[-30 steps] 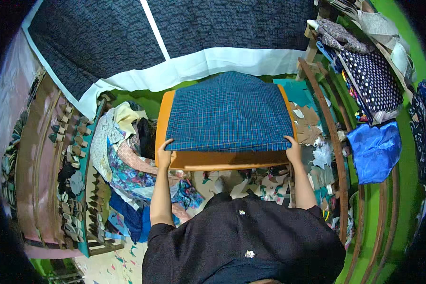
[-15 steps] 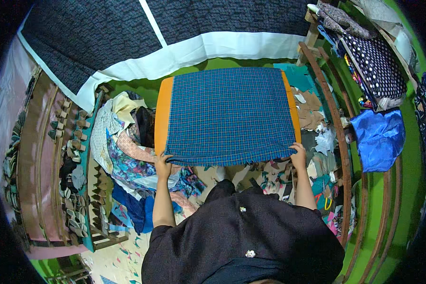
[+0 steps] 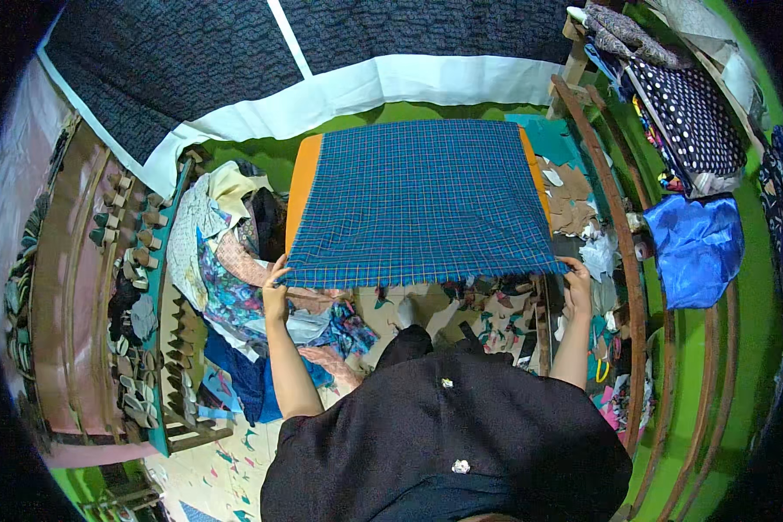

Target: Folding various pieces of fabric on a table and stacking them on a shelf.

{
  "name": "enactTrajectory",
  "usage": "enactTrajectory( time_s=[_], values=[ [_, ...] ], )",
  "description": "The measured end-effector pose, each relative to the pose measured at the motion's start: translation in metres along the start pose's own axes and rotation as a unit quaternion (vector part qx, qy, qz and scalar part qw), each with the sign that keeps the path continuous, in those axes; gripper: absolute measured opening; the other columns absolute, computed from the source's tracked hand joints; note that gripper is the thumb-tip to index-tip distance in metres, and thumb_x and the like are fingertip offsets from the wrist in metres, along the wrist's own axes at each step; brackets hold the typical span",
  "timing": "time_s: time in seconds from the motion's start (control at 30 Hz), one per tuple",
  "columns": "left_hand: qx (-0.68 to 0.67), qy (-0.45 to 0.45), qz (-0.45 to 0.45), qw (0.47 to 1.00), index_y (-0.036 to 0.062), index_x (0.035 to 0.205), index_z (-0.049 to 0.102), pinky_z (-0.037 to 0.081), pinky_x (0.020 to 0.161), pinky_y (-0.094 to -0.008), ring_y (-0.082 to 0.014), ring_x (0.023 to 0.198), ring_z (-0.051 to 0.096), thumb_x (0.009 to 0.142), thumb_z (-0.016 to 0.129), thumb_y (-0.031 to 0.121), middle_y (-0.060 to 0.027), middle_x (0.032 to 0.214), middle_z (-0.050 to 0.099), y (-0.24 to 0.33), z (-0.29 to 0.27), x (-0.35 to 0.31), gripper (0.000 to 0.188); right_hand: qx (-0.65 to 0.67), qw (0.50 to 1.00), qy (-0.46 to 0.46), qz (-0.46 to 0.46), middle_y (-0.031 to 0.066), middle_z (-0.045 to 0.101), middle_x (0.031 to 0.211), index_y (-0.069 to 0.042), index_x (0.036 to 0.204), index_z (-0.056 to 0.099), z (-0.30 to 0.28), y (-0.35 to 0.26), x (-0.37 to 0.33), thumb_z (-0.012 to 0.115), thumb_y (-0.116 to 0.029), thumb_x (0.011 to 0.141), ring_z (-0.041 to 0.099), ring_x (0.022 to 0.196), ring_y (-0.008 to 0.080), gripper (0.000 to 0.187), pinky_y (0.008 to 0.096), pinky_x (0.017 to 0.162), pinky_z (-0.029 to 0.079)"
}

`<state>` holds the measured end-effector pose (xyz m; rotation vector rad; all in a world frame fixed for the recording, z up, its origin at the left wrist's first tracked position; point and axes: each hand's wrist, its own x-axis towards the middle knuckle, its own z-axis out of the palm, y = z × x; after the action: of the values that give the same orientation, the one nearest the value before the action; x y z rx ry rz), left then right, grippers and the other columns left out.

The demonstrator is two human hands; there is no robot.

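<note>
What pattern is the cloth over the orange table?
The cloth is blue-green with a fine-lined check, clearest in the head view.

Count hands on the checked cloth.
2: the left hand at the near left corner of the checked cloth, the right hand at its near right corner. The cloth lies over an orange table; no other hands show.

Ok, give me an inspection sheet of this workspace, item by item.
Surface: orange table, mostly covered, side edges showing.
Things: checked cloth, spread over the table.
Clutter: fabric heap at left; floor scraps.
Hands: left hand on the cloth's near-left corner, right hand on its near-right corner.
Cables: nothing seen.
Surroundings: wooden rails and shiny blue cloth at right.
</note>
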<state>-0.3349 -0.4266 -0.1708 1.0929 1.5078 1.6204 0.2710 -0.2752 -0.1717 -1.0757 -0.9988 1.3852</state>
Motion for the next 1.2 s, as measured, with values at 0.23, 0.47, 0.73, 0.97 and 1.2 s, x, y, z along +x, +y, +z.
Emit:
enactTrajectory(
  time_s=[0.23,0.47,0.73,0.97,1.2],
  values=[
    [-0.225,0.030,0.001,0.974,-0.0027,0.096,0.057,0.037,0.094,-0.0338,-0.0250,0.118,0.041,0.074,0.062,0.010,-0.0161,0.134,0.034,0.023,0.004,-0.014,0.025,0.029,1.000,0.010,0.002,0.0188,0.055,0.111,0.006,0.099,0.058,0.002,-0.044,-0.019,0.047,0.006,0.066,0.042,0.117,0.0262,0.034,0.0364,0.100,0.029],
    [-0.193,0.038,0.060,0.979,0.0009,0.088,0.057,0.045,0.067,-0.0215,-0.0135,0.079,0.057,0.073,0.070,0.018,-0.0127,0.096,0.059,0.067,-0.006,-0.022,0.026,0.074,0.994,0.016,-0.078,0.0087,0.059,0.088,0.003,0.091,0.058,-0.032,-0.050,-0.019,0.053,0.006,0.073,0.054,0.083,0.0165,0.019,0.0250,0.076,0.040],
    [-0.099,0.112,0.063,0.987,0.0073,0.094,0.053,0.025,0.037,-0.0181,-0.0031,0.044,0.036,0.078,0.066,0.022,0.0059,0.060,0.042,0.085,-0.043,-0.043,0.026,-0.022,0.994,0.070,-0.076,0.0046,0.057,0.083,-0.001,0.087,0.057,-0.011,-0.085,-0.039,0.072,-0.015,0.071,0.054,0.078,0.0165,0.026,0.0324,0.078,0.043],
    [-0.103,0.069,0.022,0.992,0.0013,0.086,0.058,0.039,0.058,-0.0190,-0.0075,0.063,0.049,0.072,0.072,0.021,0.0002,0.073,0.054,0.120,-0.047,-0.058,0.028,-0.027,0.987,-0.086,-0.132,0.0048,0.057,0.072,0.001,0.074,0.058,0.007,-0.120,-0.052,0.071,-0.015,0.071,0.055,0.066,0.0141,0.020,0.0452,0.089,0.042],
    [-0.125,0.117,0.054,0.984,0.0010,0.092,0.058,0.044,0.068,-0.0228,-0.0109,0.074,0.055,0.076,0.067,0.015,-0.0047,0.080,0.059,0.104,-0.042,-0.017,0.023,-0.029,0.990,0.026,-0.135,0.0027,0.057,0.080,-0.003,0.082,0.059,0.016,-0.116,-0.020,0.071,-0.012,0.071,0.051,0.073,0.0107,0.018,0.0230,0.068,0.038]
  ],
)
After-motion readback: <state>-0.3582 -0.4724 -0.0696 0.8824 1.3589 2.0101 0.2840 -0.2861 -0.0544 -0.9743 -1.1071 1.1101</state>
